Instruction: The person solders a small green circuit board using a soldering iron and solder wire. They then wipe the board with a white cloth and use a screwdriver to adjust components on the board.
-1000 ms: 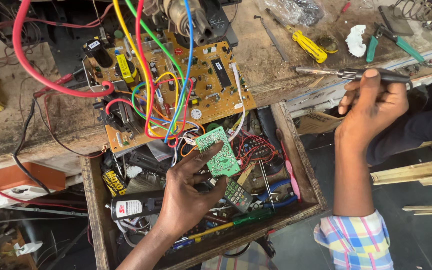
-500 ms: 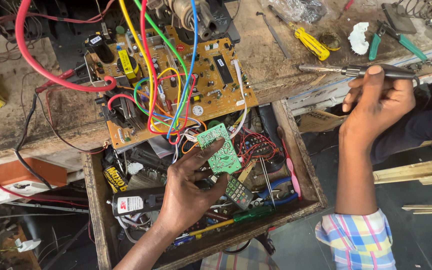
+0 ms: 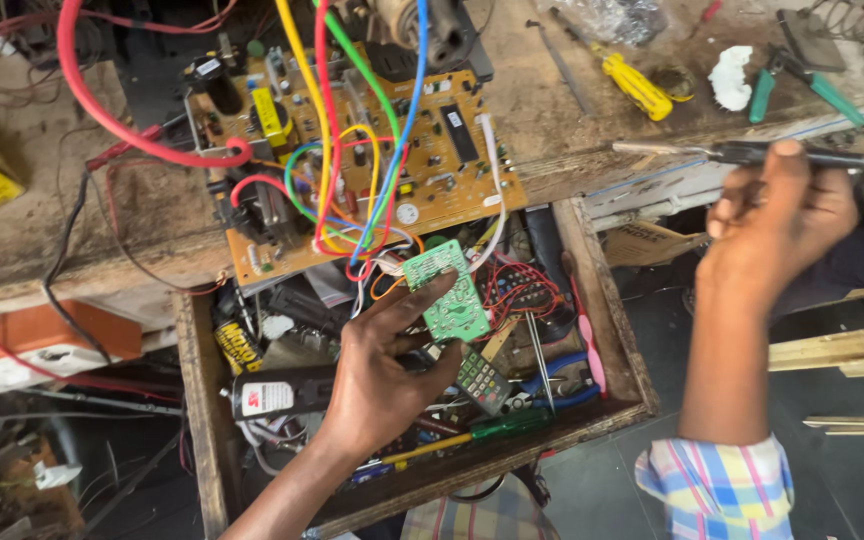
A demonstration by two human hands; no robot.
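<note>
1. My left hand (image 3: 377, 385) grasps a small green rectangular circuit board (image 3: 447, 290), thumb along its lower edge, fingers beneath it.
2. That board sits over the open wooden drawer (image 3: 607, 330), just below the front edge of the table (image 3: 552, 110), with thin white and orange wires running up from it.
3. My right hand (image 3: 777, 225) is clenched around a slim dark-handled soldering iron (image 3: 742, 152), whose metal tip points left, well apart from the green board.
4. Just under my left hand, the drawer is crowded: a black cylindrical tool with a red-and-white label (image 3: 277, 393), a small grey keypad with rows of buttons (image 3: 482, 380), a green-handled screwdriver (image 3: 497, 425) and blue-handled pliers (image 3: 557, 375).
5. Above, a large tan circuit board (image 3: 442, 165) lies on the table, overhanging its edge, with red, yellow, green and blue wires looping across it.
6. Farther right on the table lie a yellow-handled screwdriver (image 3: 637, 85), a crumpled white scrap (image 3: 727, 78) and green-handled pliers (image 3: 802, 85).
7. The cuff of my checked sleeve (image 3: 717, 490) shows at the bottom right.
</note>
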